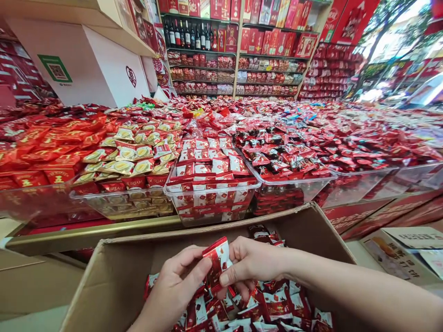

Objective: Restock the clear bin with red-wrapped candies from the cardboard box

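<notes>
Both hands are inside an open cardboard box [114,272] filled with several red-and-white candy packets [277,306]. My left hand [178,286] and my right hand [251,263] together pinch a small stack of the same red-and-white packets [217,258], held upright between thumbs and fingers just above the pile. Straight beyond the box stands a clear plastic bin [211,203] with matching red-and-white packets heaped in it.
A long display counter holds more clear bins: gold-and-red sweets [128,159] at left, dark red wrapped candies [284,157] at right. Shelves with red gift boxes and bottles [187,34] line the back. A white carton [86,64] sits at left, printed boxes [404,251] at lower right.
</notes>
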`<state>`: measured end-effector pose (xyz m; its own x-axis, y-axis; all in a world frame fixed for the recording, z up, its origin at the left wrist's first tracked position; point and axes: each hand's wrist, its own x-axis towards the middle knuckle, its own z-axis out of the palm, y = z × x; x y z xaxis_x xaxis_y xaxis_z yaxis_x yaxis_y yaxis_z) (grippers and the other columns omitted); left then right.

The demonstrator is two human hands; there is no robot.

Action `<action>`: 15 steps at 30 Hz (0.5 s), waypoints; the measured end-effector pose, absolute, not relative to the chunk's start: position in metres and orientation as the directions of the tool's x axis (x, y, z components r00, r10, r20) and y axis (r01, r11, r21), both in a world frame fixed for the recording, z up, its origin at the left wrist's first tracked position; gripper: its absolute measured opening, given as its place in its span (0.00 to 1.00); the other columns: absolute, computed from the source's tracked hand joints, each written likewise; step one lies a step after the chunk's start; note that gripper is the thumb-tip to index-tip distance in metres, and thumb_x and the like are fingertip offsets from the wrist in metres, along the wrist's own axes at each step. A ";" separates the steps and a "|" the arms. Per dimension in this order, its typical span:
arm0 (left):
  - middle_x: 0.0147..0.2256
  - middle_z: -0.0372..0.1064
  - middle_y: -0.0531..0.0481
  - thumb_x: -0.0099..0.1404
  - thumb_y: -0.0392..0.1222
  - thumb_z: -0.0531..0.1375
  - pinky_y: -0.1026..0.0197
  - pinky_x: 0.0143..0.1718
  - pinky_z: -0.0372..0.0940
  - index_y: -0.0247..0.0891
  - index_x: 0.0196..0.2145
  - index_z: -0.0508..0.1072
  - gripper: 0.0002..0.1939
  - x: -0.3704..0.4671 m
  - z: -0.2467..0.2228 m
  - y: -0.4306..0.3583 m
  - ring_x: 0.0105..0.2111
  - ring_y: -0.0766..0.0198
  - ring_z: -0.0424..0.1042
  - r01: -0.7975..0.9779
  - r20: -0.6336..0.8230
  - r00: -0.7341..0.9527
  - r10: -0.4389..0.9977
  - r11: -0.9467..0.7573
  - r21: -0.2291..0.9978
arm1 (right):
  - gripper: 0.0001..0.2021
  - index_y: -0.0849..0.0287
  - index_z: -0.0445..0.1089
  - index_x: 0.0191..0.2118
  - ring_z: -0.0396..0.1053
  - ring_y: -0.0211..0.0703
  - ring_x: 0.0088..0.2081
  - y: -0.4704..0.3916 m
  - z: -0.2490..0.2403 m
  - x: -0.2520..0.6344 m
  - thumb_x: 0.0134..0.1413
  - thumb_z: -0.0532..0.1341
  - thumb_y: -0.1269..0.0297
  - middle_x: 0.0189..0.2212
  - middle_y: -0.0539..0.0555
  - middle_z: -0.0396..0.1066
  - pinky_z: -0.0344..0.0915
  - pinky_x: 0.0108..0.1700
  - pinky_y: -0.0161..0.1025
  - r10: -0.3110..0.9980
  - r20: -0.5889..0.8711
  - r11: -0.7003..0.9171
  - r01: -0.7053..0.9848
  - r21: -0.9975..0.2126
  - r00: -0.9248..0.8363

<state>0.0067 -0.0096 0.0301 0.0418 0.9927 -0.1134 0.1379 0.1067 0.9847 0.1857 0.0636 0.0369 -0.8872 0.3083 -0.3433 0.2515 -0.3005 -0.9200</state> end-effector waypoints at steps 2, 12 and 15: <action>0.18 0.63 0.58 0.55 0.47 0.59 0.69 0.20 0.55 0.41 0.25 0.74 0.08 0.012 0.033 -0.005 0.19 0.71 0.57 0.071 -0.148 -0.010 0.989 0.149 0.986 | 0.12 0.65 0.69 0.31 0.60 0.25 0.16 0.062 0.035 0.185 0.43 0.62 0.60 0.25 0.51 0.71 0.52 0.17 0.24 0.325 -0.336 -0.356 0.214 -0.909 -0.884; 0.16 0.69 0.57 0.52 0.46 0.61 0.71 0.20 0.57 0.37 0.21 0.71 0.10 0.012 0.022 -0.006 0.17 0.73 0.61 -0.161 -0.245 -0.176 0.953 0.217 0.963 | 0.15 0.67 0.67 0.29 0.65 0.31 0.22 0.057 0.036 0.185 0.41 0.63 0.57 0.24 0.52 0.69 0.56 0.20 0.27 0.449 -0.362 -0.461 0.135 -0.877 -0.817; 0.15 0.70 0.56 0.49 0.46 0.63 0.72 0.19 0.57 0.38 0.21 0.70 0.10 0.013 0.022 -0.010 0.17 0.72 0.62 -0.181 -0.257 -0.173 0.951 0.226 0.957 | 0.17 0.64 0.63 0.27 0.64 0.32 0.22 0.052 0.031 0.179 0.38 0.64 0.53 0.21 0.48 0.66 0.60 0.23 0.30 0.638 -0.304 -0.386 0.047 -0.921 -0.707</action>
<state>0.0133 -0.0099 0.0223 -0.1735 0.9507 -0.2571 -0.1807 0.2259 0.9572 0.1786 0.0517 0.0312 -0.7071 0.6385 -0.3038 0.0472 -0.3861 -0.9212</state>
